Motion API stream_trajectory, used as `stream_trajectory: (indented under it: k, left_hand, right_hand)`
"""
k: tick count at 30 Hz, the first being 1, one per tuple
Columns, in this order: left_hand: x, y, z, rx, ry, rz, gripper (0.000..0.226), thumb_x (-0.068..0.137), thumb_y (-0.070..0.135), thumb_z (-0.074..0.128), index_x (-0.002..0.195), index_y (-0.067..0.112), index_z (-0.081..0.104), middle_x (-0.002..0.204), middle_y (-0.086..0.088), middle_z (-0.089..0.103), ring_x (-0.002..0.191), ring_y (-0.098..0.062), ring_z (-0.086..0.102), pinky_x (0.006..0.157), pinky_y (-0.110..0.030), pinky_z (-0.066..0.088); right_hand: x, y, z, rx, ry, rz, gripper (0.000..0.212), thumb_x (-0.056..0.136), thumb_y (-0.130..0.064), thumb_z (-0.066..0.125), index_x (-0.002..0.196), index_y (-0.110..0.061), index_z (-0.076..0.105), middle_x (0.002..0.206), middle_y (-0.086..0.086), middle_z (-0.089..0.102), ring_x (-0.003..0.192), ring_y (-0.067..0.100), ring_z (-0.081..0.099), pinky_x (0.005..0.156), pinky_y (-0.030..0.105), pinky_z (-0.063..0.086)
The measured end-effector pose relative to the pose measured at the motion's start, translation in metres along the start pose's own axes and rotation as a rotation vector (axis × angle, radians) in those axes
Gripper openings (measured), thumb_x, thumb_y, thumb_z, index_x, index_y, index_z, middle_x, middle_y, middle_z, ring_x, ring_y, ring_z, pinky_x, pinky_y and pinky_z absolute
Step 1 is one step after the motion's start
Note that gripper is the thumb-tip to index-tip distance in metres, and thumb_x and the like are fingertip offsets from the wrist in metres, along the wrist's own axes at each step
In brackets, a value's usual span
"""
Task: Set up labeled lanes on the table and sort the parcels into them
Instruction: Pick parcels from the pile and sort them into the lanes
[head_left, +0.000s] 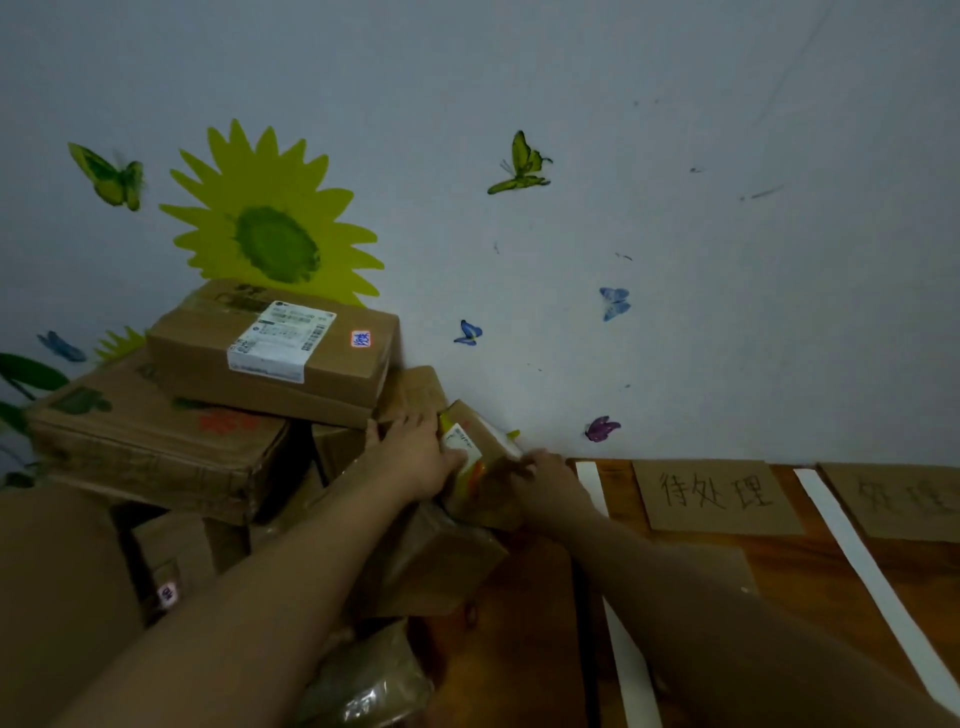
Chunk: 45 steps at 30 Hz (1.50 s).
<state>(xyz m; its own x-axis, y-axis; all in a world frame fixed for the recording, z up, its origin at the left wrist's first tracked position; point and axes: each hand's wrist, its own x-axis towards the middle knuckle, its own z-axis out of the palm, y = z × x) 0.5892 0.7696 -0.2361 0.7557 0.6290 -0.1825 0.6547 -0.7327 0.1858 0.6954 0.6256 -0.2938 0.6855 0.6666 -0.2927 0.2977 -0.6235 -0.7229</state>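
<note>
Pale grey wall (675, 208) with a yellow sunflower decal (270, 228) backs a heap of brown cardboard boxes (156, 436) at left. Just right of the heap, the left hand (415, 457) and right hand (545, 478) clasp a small brown label-bearing parcel (483, 441) between them, close to the wall. Further right, white tape strips (872, 566) and handwritten cardboard signs (717, 496) lie on the wooden table (779, 561).

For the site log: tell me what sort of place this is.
Probably a home room used as a makeshift parcel-sorting spot: stacked cardboard parcels, a wooden table split into lanes by white tape strips with handwritten cardboard labels, and a sunflower decal on the wall.
</note>
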Motion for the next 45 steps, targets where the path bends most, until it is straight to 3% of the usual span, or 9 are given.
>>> stream_trajectory:
  k: [5, 10, 16, 20, 24, 26, 30, 39, 45]
  left_hand:
    - [0.006, 0.007, 0.005, 0.118, -0.056, 0.066, 0.081, 0.088, 0.061, 0.042, 0.15, 0.021, 0.01, 0.157, -0.004, 0.016, 0.145, -0.023, 0.009, 0.114, -0.055, -0.002]
    - [0.01, 0.017, 0.01, 0.106, 0.005, 0.114, 0.061, 0.093, 0.046, 0.043, 0.147, 0.032, 0.02, 0.153, -0.001, 0.026, 0.14, -0.027, 0.019, 0.112, -0.054, 0.01]
    - [-0.001, 0.032, 0.001, -0.462, -0.071, -0.009, 0.055, 0.092, 0.045, 0.049, 0.137, 0.014, 0.041, 0.136, -0.012, 0.046, 0.117, -0.026, 0.052, 0.1, -0.042, 0.044]
    - [-0.024, 0.036, -0.005, -0.694, -0.217, -0.067, 0.044, 0.092, 0.053, 0.043, 0.11, 0.017, 0.059, 0.103, -0.001, 0.062, 0.085, -0.013, 0.058, 0.071, -0.029, 0.049]
    - [-0.052, 0.04, -0.012, -0.972, -0.193, -0.096, 0.035, 0.09, 0.052, 0.048, 0.104, 0.021, 0.051, 0.1, -0.005, 0.064, 0.083, -0.018, 0.064, 0.06, -0.031, 0.049]
    - [-0.064, 0.038, -0.015, -1.005, -0.163, -0.062, 0.031, 0.089, 0.041, 0.056, 0.111, 0.022, 0.048, 0.101, 0.0, 0.064, 0.079, -0.012, 0.065, 0.055, -0.024, 0.048]
    - [-0.092, 0.031, -0.012, -1.118, -0.13, 0.06, 0.069, 0.08, 0.008, 0.069, 0.14, 0.021, 0.037, 0.105, 0.006, 0.061, 0.091, -0.01, 0.063, 0.067, -0.023, 0.054]
    - [-0.162, 0.062, -0.025, -1.25, 0.089, 0.252, 0.072, 0.073, -0.006, 0.071, 0.113, 0.042, 0.036, 0.131, 0.004, 0.048, 0.125, -0.013, 0.046, 0.067, -0.021, 0.055]
    - [-0.22, 0.126, -0.012, -1.297, 0.147, 0.282, 0.069, 0.073, -0.008, 0.069, 0.106, 0.046, 0.041, 0.126, 0.005, 0.052, 0.119, -0.011, 0.049, 0.07, -0.023, 0.056]
  right_hand:
    - [-0.007, 0.018, 0.003, 0.303, -0.138, 0.035, 0.066, 0.092, -0.05, 0.051, 0.146, -0.038, 0.016, 0.122, -0.008, 0.041, 0.104, 0.019, 0.05, 0.069, 0.031, 0.045]
    - [-0.001, 0.009, 0.001, 0.146, -0.086, -0.019, 0.058, 0.09, -0.053, 0.05, 0.139, -0.027, 0.032, 0.136, 0.002, 0.039, 0.112, 0.02, 0.049, 0.093, 0.039, 0.048]
    - [-0.018, 0.014, -0.005, 0.373, 0.024, 0.142, 0.037, 0.096, -0.037, 0.049, 0.128, -0.019, 0.042, 0.095, -0.01, 0.053, 0.083, 0.011, 0.059, 0.061, 0.027, 0.054]
    - [-0.045, 0.012, -0.005, 0.591, 0.104, 0.142, 0.041, 0.094, -0.038, 0.053, 0.13, -0.02, 0.041, 0.109, -0.002, 0.056, 0.089, 0.013, 0.06, 0.061, 0.026, 0.054]
    - [-0.077, 0.002, -0.021, 0.662, 0.283, 0.093, 0.019, 0.095, -0.03, 0.053, 0.111, -0.022, 0.046, 0.12, 0.006, 0.058, 0.094, 0.017, 0.064, 0.07, 0.035, 0.06]
    - [-0.094, -0.004, -0.03, 0.727, 0.309, 0.04, 0.033, 0.093, -0.018, 0.058, 0.122, -0.022, 0.042, 0.127, 0.005, 0.055, 0.103, 0.022, 0.063, 0.07, 0.035, 0.061]
    - [-0.13, -0.014, -0.044, 0.591, 0.33, -0.088, 0.077, 0.087, -0.005, 0.065, 0.148, -0.027, 0.023, 0.136, -0.002, 0.049, 0.11, 0.012, 0.056, 0.076, 0.024, 0.057]
    - [-0.203, -0.018, -0.075, 0.435, 0.415, -0.288, 0.075, 0.086, -0.003, 0.064, 0.144, -0.036, 0.027, 0.144, -0.004, 0.04, 0.128, 0.015, 0.043, 0.091, 0.038, 0.055]
    - [-0.256, 0.03, -0.117, 0.455, 0.374, -0.337, 0.075, 0.087, -0.002, 0.063, 0.141, -0.04, 0.026, 0.142, -0.005, 0.042, 0.127, 0.012, 0.045, 0.095, 0.041, 0.053]
